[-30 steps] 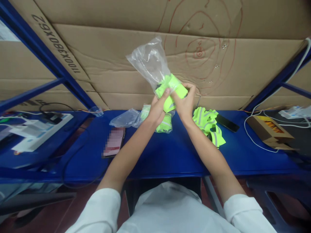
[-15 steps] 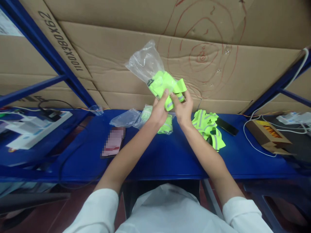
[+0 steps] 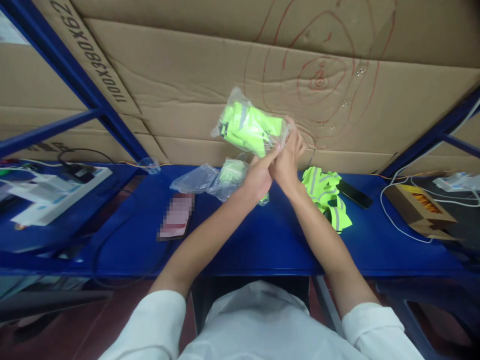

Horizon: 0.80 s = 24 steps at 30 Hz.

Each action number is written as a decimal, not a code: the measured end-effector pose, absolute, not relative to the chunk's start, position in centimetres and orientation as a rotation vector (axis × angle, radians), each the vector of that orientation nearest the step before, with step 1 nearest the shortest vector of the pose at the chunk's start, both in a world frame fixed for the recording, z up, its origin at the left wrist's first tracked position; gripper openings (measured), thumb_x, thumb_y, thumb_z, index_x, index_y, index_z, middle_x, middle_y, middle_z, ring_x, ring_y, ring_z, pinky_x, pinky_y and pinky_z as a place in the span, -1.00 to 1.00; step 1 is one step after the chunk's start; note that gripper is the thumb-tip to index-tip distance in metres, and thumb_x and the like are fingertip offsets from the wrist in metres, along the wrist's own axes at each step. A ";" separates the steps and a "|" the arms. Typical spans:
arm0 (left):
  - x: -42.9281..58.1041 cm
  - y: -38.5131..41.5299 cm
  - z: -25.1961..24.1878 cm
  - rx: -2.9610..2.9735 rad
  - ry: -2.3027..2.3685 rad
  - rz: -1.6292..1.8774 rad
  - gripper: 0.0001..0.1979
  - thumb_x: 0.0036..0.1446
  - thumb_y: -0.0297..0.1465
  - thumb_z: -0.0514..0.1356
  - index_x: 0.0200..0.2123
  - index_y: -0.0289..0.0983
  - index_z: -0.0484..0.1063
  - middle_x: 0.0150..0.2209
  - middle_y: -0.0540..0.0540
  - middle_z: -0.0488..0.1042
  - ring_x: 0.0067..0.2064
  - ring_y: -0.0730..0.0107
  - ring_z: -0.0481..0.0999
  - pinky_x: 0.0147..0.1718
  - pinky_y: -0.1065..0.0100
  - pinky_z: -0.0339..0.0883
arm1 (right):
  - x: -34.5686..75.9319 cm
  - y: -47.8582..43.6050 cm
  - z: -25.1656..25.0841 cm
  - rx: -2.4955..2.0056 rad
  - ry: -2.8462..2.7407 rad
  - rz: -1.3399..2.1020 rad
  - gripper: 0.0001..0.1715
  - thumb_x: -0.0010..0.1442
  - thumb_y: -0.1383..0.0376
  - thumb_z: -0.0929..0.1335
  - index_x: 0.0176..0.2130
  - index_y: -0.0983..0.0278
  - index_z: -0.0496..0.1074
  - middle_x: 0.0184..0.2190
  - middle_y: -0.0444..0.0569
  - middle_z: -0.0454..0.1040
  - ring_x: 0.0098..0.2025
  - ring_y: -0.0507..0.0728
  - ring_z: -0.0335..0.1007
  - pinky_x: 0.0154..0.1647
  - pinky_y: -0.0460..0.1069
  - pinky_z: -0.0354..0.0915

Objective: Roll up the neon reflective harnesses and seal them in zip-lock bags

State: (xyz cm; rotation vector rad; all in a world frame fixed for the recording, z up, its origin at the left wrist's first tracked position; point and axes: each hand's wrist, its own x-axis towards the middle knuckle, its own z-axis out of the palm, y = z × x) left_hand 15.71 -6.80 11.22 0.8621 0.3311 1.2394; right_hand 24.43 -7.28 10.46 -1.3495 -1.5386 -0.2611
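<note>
A clear plastic bag (image 3: 235, 96) surrounds a folded neon-yellow reflective vest (image 3: 247, 125) with grey stripes, held up in front of the cardboard. My left hand (image 3: 260, 175) is closed at the bag's near end, its thumb along the edge. Close beside it, my right hand (image 3: 288, 160) grips the same end of the bag, fingers bent. Beneath my hands, another bagged neon-yellow bundle (image 3: 231, 171) lies on the blue table (image 3: 240, 245), partly hidden by my left hand. Loose neon-yellow reflective straps or fabric (image 3: 324, 190) rest to the right of my right forearm.
A phone with a blurred screen (image 3: 176, 216) lies left of my arm, and a dark phone (image 3: 354, 194) lies at right. Power strips with cables (image 3: 62, 195) are at far left. An open cardboard box (image 3: 420, 212) sits right. Cardboard (image 3: 187, 75) stands behind.
The neon-yellow vest, which stuck out of the bag's mouth before, is now inside the bag. My hands have come together at the bag's near end. The view has shifted slightly.
</note>
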 end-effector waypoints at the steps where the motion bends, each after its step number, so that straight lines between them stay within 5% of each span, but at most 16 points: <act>1: 16.1 -7.0 11.0 0.879 0.323 1.219 -0.84 0.34 -0.40 0.28 -0.04 -0.27 0.58 0.13 -0.15 0.61 0.41 -0.06 0.39 0.33 -0.07 0.41 | 24.7 -7.0 10.5 -1.361 -1.528 -0.230 -0.50 0.44 0.10 0.27 0.29 0.12 0.38 0.42 0.13 0.20 0.46 0.45 0.04 0.46 0.46 0.02; 5: 15.2 -5.1 10.7 0.922 0.383 1.148 -0.84 0.29 -0.38 0.30 -0.08 -0.25 0.58 0.07 -0.16 0.64 0.33 0.01 0.48 0.32 0.01 0.42 | 26.7 -7.0 11.1 -1.305 -1.817 0.069 -0.32 0.42 0.09 0.28 0.39 0.31 0.27 0.44 0.27 0.19 0.53 0.44 -0.02 0.50 0.38 0.06; 11: 10.7 -0.8 10.3 1.122 0.583 1.061 -0.73 0.32 -0.08 0.24 -0.17 -0.15 0.52 -0.01 -0.18 0.65 0.17 0.07 0.62 0.04 0.06 0.55 | 29.4 -8.9 14.0 -1.051 -2.002 0.124 -0.37 0.42 -0.04 0.33 0.37 0.07 0.36 0.41 0.03 0.31 0.51 0.28 0.09 0.54 0.26 0.08; 15: 10.9 -1.8 10.7 1.180 0.559 0.870 -0.66 0.26 -0.03 0.28 -0.18 -0.19 0.56 -0.25 -0.17 0.65 -0.15 0.16 0.68 -0.17 0.19 0.52 | 30.3 -8.9 14.6 -1.059 -1.933 0.075 -0.08 0.24 -0.09 0.50 0.43 0.09 0.27 0.45 0.07 0.22 0.53 0.36 0.03 0.50 0.30 0.12; 20: 11.1 -3.5 12.0 1.341 0.560 0.726 -0.43 0.28 0.14 0.20 -0.27 -0.31 0.56 -0.49 -0.10 0.51 -0.46 0.37 0.53 -0.34 0.34 0.45 | 32.2 -8.7 14.4 -1.029 -1.992 0.238 -0.22 0.22 -0.08 0.53 0.29 0.15 0.43 0.25 0.08 0.47 0.15 0.28 0.46 0.10 0.17 0.45; 24: 9.9 -3.9 13.1 1.551 0.596 0.665 -0.18 0.29 0.31 -0.03 -0.38 -0.35 0.56 -0.56 -0.15 0.46 -0.52 0.35 0.52 -0.49 0.38 0.34 | 33.2 -8.3 14.3 -1.006 -1.905 0.211 -0.43 0.20 -0.02 0.56 0.07 0.22 0.52 -0.13 -0.03 0.58 -0.20 0.13 0.47 -0.10 0.07 0.43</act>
